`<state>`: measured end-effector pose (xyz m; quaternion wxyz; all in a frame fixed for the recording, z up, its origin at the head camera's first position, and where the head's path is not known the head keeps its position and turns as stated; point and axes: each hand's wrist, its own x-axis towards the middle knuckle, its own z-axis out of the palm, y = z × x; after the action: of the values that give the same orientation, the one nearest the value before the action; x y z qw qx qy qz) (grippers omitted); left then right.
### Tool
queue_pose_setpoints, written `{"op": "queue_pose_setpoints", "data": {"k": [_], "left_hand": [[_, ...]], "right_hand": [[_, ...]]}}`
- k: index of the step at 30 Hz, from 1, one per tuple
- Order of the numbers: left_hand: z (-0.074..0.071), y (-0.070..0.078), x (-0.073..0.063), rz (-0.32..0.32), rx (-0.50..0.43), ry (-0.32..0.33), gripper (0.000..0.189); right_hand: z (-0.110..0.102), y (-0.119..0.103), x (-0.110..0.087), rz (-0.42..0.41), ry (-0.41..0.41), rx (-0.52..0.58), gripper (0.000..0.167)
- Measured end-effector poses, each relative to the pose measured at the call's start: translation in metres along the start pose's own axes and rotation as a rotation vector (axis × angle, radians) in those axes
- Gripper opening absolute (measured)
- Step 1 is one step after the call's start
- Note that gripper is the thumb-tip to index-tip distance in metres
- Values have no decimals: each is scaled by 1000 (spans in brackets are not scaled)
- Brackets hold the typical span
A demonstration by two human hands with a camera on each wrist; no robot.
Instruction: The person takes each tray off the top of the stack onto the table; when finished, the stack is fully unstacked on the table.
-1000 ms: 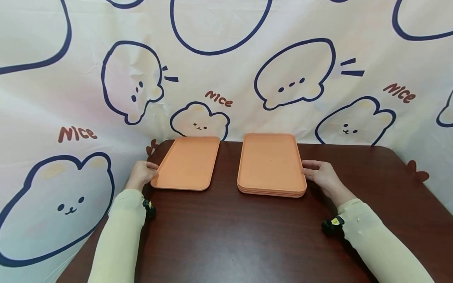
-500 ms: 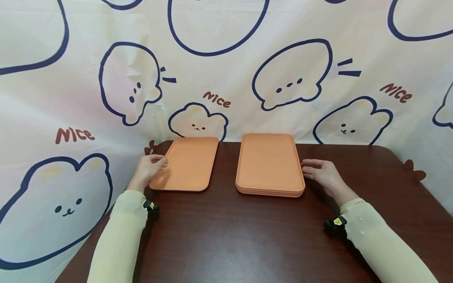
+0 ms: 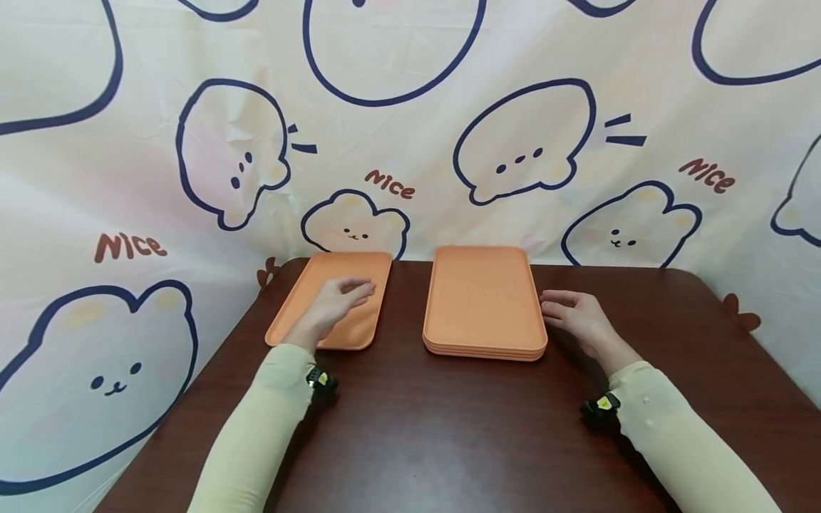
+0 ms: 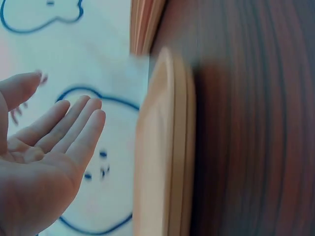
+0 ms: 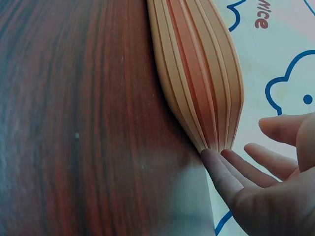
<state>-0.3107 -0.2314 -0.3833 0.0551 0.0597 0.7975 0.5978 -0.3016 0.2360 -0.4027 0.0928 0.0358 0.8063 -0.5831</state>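
Observation:
My left hand (image 3: 333,306) hovers over the left orange tray (image 3: 308,299), its fingers extended and holding nothing. In the left wrist view the palm and fingers (image 4: 81,125) stand apart from that tray's edge (image 4: 174,147), which shows a seam, perhaps two trays stacked. To the right lies a taller stack of orange trays (image 3: 484,306), several layers deep. Beside its right edge is my right hand (image 3: 580,317), with fingers extended. The right wrist view has its fingertips (image 5: 209,155) at the corner of the stack (image 5: 211,88), seemingly touching it, with the thumb raised away.
Both piles lie near the back edge of a dark brown wooden table (image 3: 436,442). A strip of tabletop separates them. Behind and to the left hangs a pale cloth (image 3: 423,128) printed with cartoon bears.
My left hand has left the left tray's outer edge and moved right, above that tray. The right hand stays beside the stack. The trays keep their places; the head view shifts slightly.

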Motion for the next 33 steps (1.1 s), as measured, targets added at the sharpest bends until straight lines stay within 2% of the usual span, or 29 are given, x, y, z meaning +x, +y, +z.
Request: {"op": "queue_pose_setpoints", "data": {"k": [4, 9, 14, 19, 24, 33], "left_hand": [[27, 5, 6, -42, 9, -51, 50], [54, 13, 9, -98, 116, -94, 50], [74, 16, 15, -80, 184, -103, 55], [91, 16, 21, -45, 183, -111, 53], [101, 15, 24, -30, 158, -106, 53], [100, 10, 28, -40, 178, -100, 52]], "right_hand": [[2, 3, 1, 17, 0, -25, 58], [7, 5, 3, 4, -13, -44, 58], [7, 4, 5, -12, -17, -52, 60], [5, 6, 8, 0, -24, -92, 59], [7, 6, 8, 18, -15, -113, 57], [11, 2, 10, 30, 8, -57, 53]]}}
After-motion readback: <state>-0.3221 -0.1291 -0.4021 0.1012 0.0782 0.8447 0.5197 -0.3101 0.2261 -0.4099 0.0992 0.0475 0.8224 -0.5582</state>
